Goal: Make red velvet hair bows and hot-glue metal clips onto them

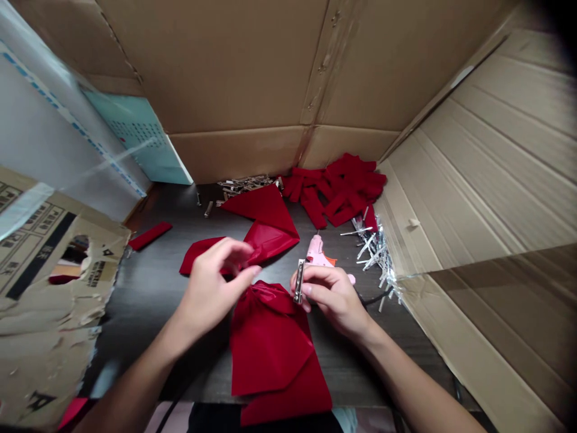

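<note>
A large red fabric bow (274, 343) lies on the dark table, its upper loops spread toward the back and its tails hanging over the front edge. My left hand (220, 276) is at the bow's gathered middle, thumb and fingers curled around part of the red fabric. Between the thumb and fingers of my right hand (329, 291) is a metal hair clip (299, 281), held upright just right of the bow's middle. Behind my right hand lies a pink glue gun (317, 249), partly hidden by the fingers.
Red fabric strips (342, 186) are heaped at the back, beside a pile of metal clips (246, 185). Silvery twist ties (376, 255) lie at the right. One red strip (151, 236) is at the left. Cardboard walls (243, 72) enclose the table (135, 307).
</note>
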### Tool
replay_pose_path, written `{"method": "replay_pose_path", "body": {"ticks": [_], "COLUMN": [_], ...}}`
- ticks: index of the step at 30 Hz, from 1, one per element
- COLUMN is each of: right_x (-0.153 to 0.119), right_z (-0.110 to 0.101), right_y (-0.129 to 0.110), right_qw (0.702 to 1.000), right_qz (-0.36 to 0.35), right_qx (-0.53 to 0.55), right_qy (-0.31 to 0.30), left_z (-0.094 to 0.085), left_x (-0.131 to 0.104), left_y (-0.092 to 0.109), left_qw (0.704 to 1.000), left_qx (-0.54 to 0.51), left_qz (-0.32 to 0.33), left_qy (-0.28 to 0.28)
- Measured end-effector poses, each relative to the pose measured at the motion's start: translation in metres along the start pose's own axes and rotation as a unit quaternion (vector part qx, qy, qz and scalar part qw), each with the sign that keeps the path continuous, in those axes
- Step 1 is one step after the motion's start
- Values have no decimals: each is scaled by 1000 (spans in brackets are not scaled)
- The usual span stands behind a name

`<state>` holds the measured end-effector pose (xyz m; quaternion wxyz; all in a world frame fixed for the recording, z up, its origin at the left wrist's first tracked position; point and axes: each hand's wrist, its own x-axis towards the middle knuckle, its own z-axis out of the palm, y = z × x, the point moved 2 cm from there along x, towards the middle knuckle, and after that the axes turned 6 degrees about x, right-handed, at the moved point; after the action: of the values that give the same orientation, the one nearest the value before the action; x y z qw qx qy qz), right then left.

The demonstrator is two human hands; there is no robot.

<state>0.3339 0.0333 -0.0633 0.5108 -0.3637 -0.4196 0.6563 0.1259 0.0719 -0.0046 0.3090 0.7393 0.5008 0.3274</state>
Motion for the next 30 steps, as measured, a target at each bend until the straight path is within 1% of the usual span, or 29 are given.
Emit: {"method": "replay_pose_path", "body": {"ticks": [1, 2, 3, 5, 7, 8, 10, 12, 16, 17, 21, 23, 25, 30], "right_x": [1, 3, 4, 7, 9, 10, 9, 8, 5, 5, 2, 1, -1, -4], "right_z": [0, 1, 3, 7, 12, 13, 16, 17, 16, 16, 14, 13, 12, 14], "right_y": [-1, -2, -4, -8, -10, -9, -7, -5, -2, -2, -10, -15, -21, -31], "right_qw": [1000, 998, 996, 988, 984, 984, 985, 988, 995, 996, 997, 997, 993, 967], "right_qz": [2, -1, -6, -26, -38, -37, -31, -21, 19, 25, 22, 15, -2, -55], "right_qx": [-27, -59, -92, -145, -167, -168, -154, -132, -60, -49, -51, -69, -114, -248], "right_qy": [0, -8, -19, -39, -50, -55, -67, -73, -72, -70, -54, -43, -24, 1], "left_z": [-6, -9, -11, -7, 1, 6, 15, 22, 27, 28, 34, 38, 42, 47], "left_x": [-6, -12, -18, -28, -34, -35, -33, -30, -21, -19, -10, -6, -4, -6], "left_y": [-7, -15, -23, -41, -54, -59, -62, -62, -56, -54, -39, -31, -25, -19], "left_qw": [997, 992, 988, 982, 967, 956, 935, 919, 885, 877, 851, 849, 856, 889], "left_qx": [41, 74, 83, 42, -47, -94, -177, -243, -342, -362, -429, -446, -445, -395], "left_qz": [-40, -77, -115, -186, -241, -264, -288, -293, -308, -310, -289, -260, -233, -196], "left_qy": [47, 69, 64, -8, -69, -84, -104, -105, -65, -62, -93, -112, -123, -123]}}
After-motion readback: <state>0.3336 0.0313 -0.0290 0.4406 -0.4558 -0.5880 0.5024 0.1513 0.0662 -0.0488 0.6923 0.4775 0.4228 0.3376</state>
